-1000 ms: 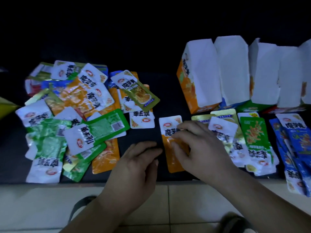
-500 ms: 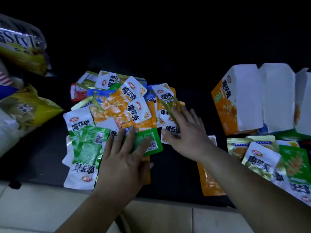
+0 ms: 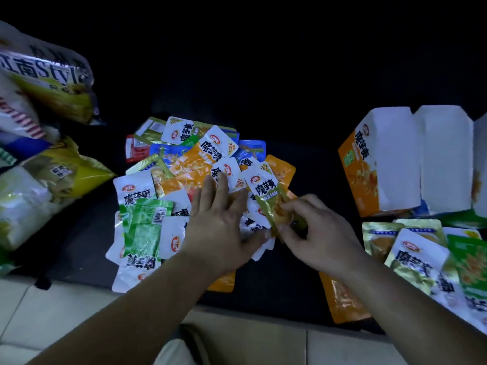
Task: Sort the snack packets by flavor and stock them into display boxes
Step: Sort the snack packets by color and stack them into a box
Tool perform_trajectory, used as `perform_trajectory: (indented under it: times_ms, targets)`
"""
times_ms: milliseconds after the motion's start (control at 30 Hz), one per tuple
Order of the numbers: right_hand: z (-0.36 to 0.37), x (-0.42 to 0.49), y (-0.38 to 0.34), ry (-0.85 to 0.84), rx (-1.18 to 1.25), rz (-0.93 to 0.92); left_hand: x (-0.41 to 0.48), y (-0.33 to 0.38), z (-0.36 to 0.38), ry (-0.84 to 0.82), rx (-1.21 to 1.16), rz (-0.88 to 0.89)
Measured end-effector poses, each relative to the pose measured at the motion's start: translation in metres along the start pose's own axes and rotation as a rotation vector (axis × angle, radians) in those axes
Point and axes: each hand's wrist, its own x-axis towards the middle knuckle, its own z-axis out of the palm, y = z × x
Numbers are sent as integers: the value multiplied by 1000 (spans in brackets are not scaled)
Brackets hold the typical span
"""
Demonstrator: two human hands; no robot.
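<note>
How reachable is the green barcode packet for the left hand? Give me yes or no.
Probably yes. The green barcode packet lies atop the pile, face uncovered, just beside the left hand, which rests flat and holds nothing. The right hand pinches an olive packet.

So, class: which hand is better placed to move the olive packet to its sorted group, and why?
Right. The right hand pinches the olive packet, and the sorted olive packets lie on that side; the left hand rests flat on the mixed pile.
</note>
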Motion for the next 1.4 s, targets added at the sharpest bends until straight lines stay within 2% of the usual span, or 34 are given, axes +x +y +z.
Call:
perform_trajectory:
  times_ms: [133,300,367,500,633,733,900,1100,1200,1300,1400]
  targets:
    - [-11,5,2,-37,116,89,-9,11,12,87,-52,32]
    - [-2,5,0,51,13,57,-19,11,5,152,-89,76]
    - [1,5,2,69,12,47,-22,5,-6,180,-65,30]
    - [-4,10,10,72,121,113,-26,-6,-24,178,-38,-185]
    - [-4,9,7,64,104,125,-22,4,-40,148,-315,-373]
    - [-2,7,6,75,67,95,-15,16,-45,144,-469,-386]
    - [-4,8,6,79,87,101,9,25,-41,33,-739,-457]
    - [0,9,2,160,191,195,-23,12,-47,263,-1026,-634]
    - [-10,13,-4,178,375,245,-43,1,-53,374,-1111,-651]
    - [-38,12,-21,249,585,170,-47,1,-59,394,-1149,-627]
    - [-65,0,-39,211,594,52,-43,7,-72,342,-1159,-536]
